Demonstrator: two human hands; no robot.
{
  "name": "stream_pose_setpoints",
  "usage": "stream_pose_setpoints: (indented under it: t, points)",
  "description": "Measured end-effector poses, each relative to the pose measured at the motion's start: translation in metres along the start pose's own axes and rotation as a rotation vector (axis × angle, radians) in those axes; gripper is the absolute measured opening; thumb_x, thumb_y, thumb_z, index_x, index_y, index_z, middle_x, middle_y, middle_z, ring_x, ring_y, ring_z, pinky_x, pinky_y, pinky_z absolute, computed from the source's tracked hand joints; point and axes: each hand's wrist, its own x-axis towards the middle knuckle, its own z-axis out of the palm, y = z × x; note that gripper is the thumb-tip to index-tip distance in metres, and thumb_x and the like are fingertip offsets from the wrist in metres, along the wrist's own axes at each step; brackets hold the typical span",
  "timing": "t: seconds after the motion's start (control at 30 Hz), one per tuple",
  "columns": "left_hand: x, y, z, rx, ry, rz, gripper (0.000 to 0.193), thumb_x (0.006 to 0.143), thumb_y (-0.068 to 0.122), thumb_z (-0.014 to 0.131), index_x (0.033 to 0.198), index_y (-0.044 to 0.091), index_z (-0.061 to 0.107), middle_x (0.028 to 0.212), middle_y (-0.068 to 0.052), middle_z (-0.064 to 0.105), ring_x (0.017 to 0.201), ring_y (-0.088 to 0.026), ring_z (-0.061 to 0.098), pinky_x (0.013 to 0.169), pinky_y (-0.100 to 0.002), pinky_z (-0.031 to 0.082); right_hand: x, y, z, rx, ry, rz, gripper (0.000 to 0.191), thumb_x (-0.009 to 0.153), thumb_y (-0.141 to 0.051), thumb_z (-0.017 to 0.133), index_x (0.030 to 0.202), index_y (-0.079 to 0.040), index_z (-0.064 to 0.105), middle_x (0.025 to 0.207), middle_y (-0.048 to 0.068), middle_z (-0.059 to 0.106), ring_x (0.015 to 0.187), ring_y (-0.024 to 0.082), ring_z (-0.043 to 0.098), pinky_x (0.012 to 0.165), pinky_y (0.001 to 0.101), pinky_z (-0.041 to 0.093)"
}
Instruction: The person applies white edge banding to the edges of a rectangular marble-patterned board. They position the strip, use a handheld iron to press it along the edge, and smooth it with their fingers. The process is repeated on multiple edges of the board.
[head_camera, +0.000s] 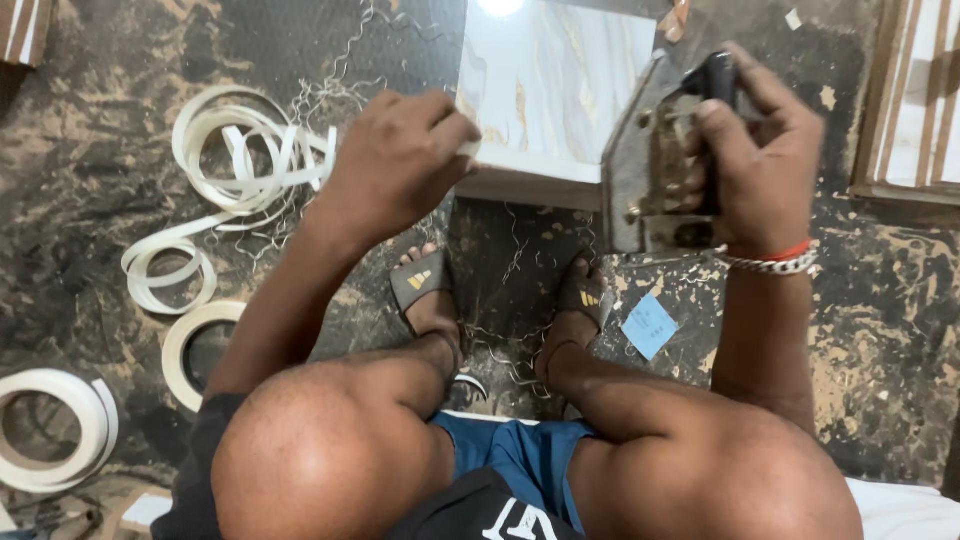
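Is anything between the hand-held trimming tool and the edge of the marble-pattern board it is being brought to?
Nothing visible. The right hand holds the metal trimming tool right against the marble-pattern board at its near right edge. The left hand rests on the board's near left corner, clear of the tool. Only thin shavings lie on the floor below.

Overhead light glares on the glossy marble-patterned panel (550, 80); floor dimmer, edges slightly soft.

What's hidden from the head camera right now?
- Near right corner of the glossy marble-patterned white panel: behind the grey metal hand trimmer.
- Trimmer's handle: wrapped by the right hand.
- Left hand fingertips: curled against the panel edge.
- Panel's far end: cut off at the top.
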Motion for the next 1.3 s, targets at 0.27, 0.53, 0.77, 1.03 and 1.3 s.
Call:
stream_pose_setpoints:
  t: [0.27,0.53,0.77,1.03,1.3]
  points:
    - [-0.001,0.002,0.007,-0.013,-0.077,-0.125,0.02,0.088,0.023,0.081,0.096,0.008,0.072,0.094,-0.008,0.07,0.079,-0.025,0.066,0.075,-0.04,0.05,-0.006,-0.007,-0.037,0.004,0.08,0.047,0.052,0.11,-0.006,0.064,0.16,0.004,0.055,0.086,0.005,0.067,0.058,0.008,0.057,0.05,0.0233,0.047]
    - [-0.009,0.0,0.029,-0.144,-0.021,-0.08,0.021,0.092,0.02,0.079,0.102,0.005,0.069,0.096,-0.011,0.069,0.09,-0.029,0.067,0.083,-0.042,0.052,-0.011,0.005,-0.059,0.016,0.051,-0.013,0.046,0.113,-0.005,0.066,0.157,0.006,0.055,0.086,0.005,0.068,0.062,0.007,0.059,0.051,0.0206,0.046]
    - [-0.014,-0.021,0.058,-0.392,-0.088,-0.189,0.032,0.083,0.018,0.084,0.101,0.001,0.064,0.092,-0.012,0.066,0.081,-0.025,0.063,0.073,-0.036,0.052,-0.009,0.0,-0.026,0.095,-0.005,0.0,0.051,0.113,-0.006,0.063,0.161,0.003,0.05,0.095,0.003,0.067,0.075,0.006,0.063,0.059,0.0214,0.049]
    - [-0.033,-0.026,0.11,-0.856,0.149,-0.454,0.025,0.078,0.007,0.086,0.098,0.008,0.072,0.095,-0.002,0.074,0.086,-0.011,0.07,0.075,-0.027,0.057,-0.001,-0.014,0.071,0.12,-0.184,0.016,0.057,0.113,-0.013,0.052,0.165,-0.002,0.032,0.082,0.001,0.063,0.06,0.008,0.058,0.051,0.0229,0.051]
    - [-0.038,-0.031,0.11,-1.066,0.255,-0.413,0.028,0.081,0.004,0.083,0.107,0.003,0.073,0.107,-0.005,0.076,0.101,-0.013,0.071,0.092,-0.028,0.056,0.003,-0.029,0.145,0.177,-0.338,-0.04,0.059,0.117,-0.015,0.055,0.168,-0.007,0.028,0.085,0.002,0.062,0.061,0.01,0.06,0.052,0.0261,0.048]
